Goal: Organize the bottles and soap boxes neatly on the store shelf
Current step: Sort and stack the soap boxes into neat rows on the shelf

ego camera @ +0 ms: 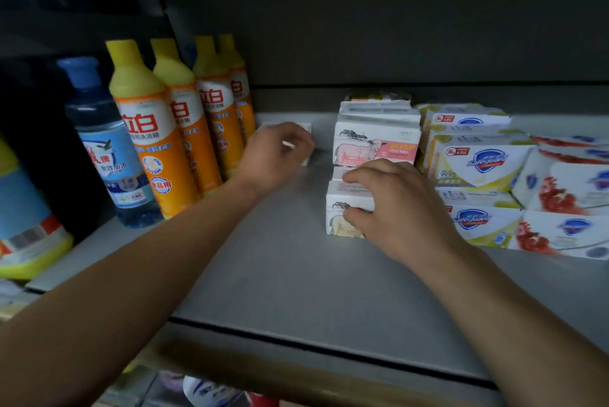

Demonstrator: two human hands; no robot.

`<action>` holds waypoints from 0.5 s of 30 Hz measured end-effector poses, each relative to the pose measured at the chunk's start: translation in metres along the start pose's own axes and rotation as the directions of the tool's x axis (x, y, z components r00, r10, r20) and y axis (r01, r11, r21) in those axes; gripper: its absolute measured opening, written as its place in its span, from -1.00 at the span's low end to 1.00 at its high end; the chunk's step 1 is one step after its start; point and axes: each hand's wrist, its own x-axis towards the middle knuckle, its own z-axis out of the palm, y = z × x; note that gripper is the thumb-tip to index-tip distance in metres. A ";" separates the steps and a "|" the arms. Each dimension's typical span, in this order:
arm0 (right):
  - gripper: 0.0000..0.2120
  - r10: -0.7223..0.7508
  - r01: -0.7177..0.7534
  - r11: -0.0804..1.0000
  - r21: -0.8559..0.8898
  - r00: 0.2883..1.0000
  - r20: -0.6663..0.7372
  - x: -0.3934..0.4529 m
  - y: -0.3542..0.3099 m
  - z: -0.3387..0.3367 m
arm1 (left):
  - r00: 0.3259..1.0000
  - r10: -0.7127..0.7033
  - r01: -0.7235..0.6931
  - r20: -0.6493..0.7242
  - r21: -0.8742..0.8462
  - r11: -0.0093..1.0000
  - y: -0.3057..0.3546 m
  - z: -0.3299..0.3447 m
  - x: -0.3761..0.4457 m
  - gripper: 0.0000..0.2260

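Grey shelf (283,261) with a dark back wall carries all items; its front edge runs along the bottom of the view.

Bottles: a row of four orange bottles (155,143) with yellow caps stands upright at the left side of the shelf, running from near the front toward the back wall. A blue bottle (108,149) with a blue cap stands upright just left of the front orange bottle. A blue-and-yellow container (26,209) stands at the far left, partly cut off by the frame.

Soap boxes: white Safeguard boxes (478,163) are stacked at the right side of the shelf, with red-printed boxes (566,202) touching them further right. A column of sheep boxes (375,140) is stacked near the back, just left of the Safeguard boxes. A front sheep box (339,212) stands on the shelf before that column.

Hands: the right hand (392,205) grips the front sheep box, fingers curled over its top and thumb on its front face. The left hand (276,156) reaches toward the back, between the orange bottles and the sheep boxes, fingers curled round a small white box (304,130) that is mostly hidden by the hand.
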 end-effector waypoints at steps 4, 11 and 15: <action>-0.54 0.028 -0.028 1.000 0.001 1.000 -0.002 -0.002 0.008 -0.004 | 0.974 -0.016 0.076 0.228 -0.257 0.963 0.021 0.002 -0.057 -0.94; -0.68 -0.057 0.065 0.995 0.081 0.994 -0.095 -0.006 0.009 0.000 | 0.945 -0.074 0.182 0.320 -0.324 0.928 0.023 0.017 -0.075 -0.74; -0.60 -0.100 0.110 0.989 0.095 0.989 -0.105 -0.008 0.003 0.002 | 0.959 -0.044 0.151 0.281 -0.373 0.916 0.021 0.006 -0.078 -0.81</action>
